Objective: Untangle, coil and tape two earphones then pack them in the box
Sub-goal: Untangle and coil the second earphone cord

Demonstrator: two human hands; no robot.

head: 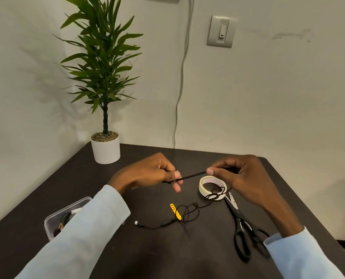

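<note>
A black earphone cable (191, 175) is stretched taut between my two hands above the dark table. My left hand (147, 172) pinches one end of that stretch, and my right hand (238, 174) pinches the other between thumb and fingers. The rest of the cable (189, 213) lies in loose loops on the table, running over the tape roll (202, 183) down to a white plug (136, 222), with a yellow strap (175, 211) beside it. A clear plastic box (55, 216) at the left holds another earphone, partly hidden by my left sleeve.
Black-handled scissors (242, 228) lie right of the cable, under my right forearm. A potted plant (105, 147) stands at the table's back left corner. The table's right edge (308, 214) runs close to my right arm.
</note>
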